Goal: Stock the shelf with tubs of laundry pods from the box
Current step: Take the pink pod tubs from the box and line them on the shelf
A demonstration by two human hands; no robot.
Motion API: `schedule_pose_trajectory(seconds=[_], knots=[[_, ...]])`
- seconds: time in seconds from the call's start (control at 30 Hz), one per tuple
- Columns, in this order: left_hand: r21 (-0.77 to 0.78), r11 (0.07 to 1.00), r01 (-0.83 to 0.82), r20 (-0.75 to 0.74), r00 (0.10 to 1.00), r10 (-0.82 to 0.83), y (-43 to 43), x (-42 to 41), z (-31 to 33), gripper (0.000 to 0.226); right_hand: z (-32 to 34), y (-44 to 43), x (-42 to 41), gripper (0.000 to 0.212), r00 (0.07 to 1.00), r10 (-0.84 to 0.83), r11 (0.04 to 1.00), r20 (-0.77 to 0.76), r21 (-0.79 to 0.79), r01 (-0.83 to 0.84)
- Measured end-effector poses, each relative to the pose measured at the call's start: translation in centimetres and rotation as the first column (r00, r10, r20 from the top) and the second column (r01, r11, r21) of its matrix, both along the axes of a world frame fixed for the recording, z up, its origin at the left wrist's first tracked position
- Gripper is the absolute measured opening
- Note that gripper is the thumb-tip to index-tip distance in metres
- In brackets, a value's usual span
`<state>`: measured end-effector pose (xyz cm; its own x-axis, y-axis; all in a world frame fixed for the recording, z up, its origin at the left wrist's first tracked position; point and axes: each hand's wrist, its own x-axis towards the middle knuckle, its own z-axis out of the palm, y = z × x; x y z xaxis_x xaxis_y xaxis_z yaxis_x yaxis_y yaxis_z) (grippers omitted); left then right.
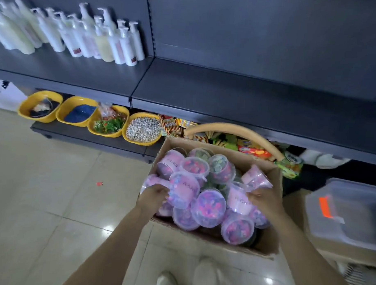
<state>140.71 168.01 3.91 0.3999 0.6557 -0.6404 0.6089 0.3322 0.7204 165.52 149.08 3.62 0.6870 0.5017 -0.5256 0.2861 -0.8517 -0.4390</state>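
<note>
- Head view: I look down into the cardboard box (277,188), which sits on the floor in front of my feet, just below the shelf (227,90) I am to fill.
- The tubs (208,208) of laundry pods are all in the box, heaped loosely, some on their sides and some lid-up. None stands on the shelf yet, so I judge the stocking has hardly begun.
- The box is drawn in near the shelf's front edge, I think so that each tub needs only a short lift up and forward.
- My left hand (154,195) reaches in at the near left corner. Its fingers curl round the side of the tub on the left (183,190); the picture is blurred there, but it reads as a hold.
- My right hand (264,201) comes in from the right side, thumb on top and fingers wrapped round the tub on the right (240,200).
- Both arms stretch down and forward, the hands well apart with several tubs between them; I take one in each hand to halve the trips.
- The shelf section straight ahead is bare, while the section to its left holds white pump bottles (90,36).
- Under the shelf sit yellow bowls (107,123) and snack packets (253,149); a clear lidded bin (346,209) stands to my right.
</note>
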Motion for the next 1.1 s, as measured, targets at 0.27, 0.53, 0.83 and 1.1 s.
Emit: schedule_pose_trajectory(seconds=[0.27,0.53,0.83,1.1], knots=[[-0.100,0.992,0.076,-0.097,0.991,-0.086,1.3,3.9,-1.8,0.021,-2.7,-1.9,-3.5,0.037,0.948,-0.310,0.949,-0.070,-0.079,0.305],[0.041,0.957,0.288,-0.207,0.939,-0.274,5.6,8.1,-3.2,0.020,-7.8,0.0,-2.6,0.084,0.780,-0.568,0.799,-0.263,0.051,0.599],[0.038,0.897,0.441,-0.187,0.885,-0.427,5.6,16.6,-3.6,0.019,-5.7,1.5,-2.0,0.093,0.745,-0.636,0.762,-0.199,-0.009,0.648],[0.210,0.492,0.845,-0.419,0.532,-0.736,5.0,26.2,-4.2,0.029,-3.9,-0.4,-2.1,0.078,0.581,-0.787,0.598,-0.206,-0.021,0.802]])
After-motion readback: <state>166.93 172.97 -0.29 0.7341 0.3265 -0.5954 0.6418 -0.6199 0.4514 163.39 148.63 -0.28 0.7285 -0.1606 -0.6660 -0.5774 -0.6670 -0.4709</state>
